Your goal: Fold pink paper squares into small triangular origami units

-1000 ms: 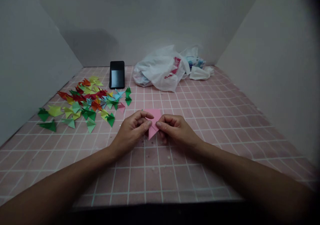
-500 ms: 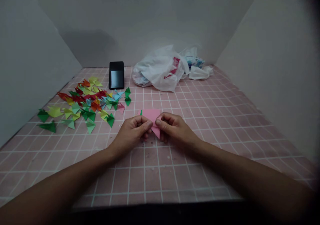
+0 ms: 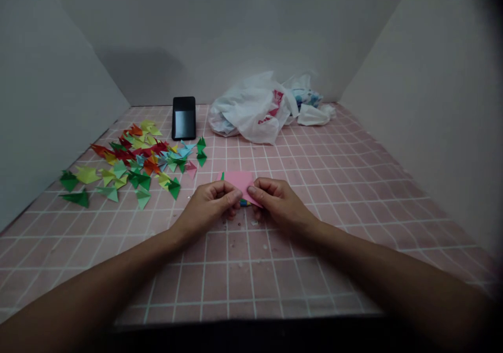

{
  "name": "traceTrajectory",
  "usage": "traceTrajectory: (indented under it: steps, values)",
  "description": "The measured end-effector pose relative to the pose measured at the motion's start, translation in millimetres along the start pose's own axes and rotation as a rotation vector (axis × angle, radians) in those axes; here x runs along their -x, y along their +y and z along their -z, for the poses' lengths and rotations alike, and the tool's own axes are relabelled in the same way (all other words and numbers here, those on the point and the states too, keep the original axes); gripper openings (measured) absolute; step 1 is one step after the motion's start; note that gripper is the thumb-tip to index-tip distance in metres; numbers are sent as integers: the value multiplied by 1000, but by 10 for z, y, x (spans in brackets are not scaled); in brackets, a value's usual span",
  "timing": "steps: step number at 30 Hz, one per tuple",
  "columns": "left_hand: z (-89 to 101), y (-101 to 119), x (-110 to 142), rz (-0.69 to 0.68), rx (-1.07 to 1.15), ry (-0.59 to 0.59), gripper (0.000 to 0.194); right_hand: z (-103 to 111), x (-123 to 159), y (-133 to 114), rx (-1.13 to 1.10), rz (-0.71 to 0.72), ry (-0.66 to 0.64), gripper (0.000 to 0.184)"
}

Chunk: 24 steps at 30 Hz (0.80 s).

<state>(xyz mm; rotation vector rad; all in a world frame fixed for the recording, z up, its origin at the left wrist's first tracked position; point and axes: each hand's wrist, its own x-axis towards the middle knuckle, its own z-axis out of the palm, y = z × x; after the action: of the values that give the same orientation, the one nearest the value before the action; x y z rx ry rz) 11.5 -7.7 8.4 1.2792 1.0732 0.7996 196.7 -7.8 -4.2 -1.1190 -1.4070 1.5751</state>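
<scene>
Pink origami paper [image 3: 243, 181] is between both hands, mid-width on the gridded tablecloth [image 3: 338, 211], pinched by the left hand [image 3: 214, 198] on one side and the right hand [image 3: 277, 198] on the other. Imo keep both pinches light and square the edges before pressing a crease; thin paper probably wrinkles. Origami cranes [image 3: 151, 165] crowd the left, apart from the hands; white plastic bag's [image 3: 247, 109] way back. Most elbow room's to the right.

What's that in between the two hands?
Pink paper lies between the left hand and the right hand, both pinching it, in the head view. A blue bit shows below, too small to name.
</scene>
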Motion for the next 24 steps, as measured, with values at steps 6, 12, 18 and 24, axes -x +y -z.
traceTrajectory:
  steps: [6, 12, 18, 24]
  values:
    - [0, 15, -1, 10, -13, 20, 24, -12, -7, 23, -61, 9, -22, 31]
    - [8, -30, -20, -2, -7, 12, 22, -25, 12, -23, 35, 51, -20, 27]
    - [6, -62, -27, 11, 91, 3, 24, -37, 27, -27, 243, 218, 25, 24]
    - [-26, -109, -18, 32, 232, 31, 23, -43, 23, -10, 216, 282, 85, 17]
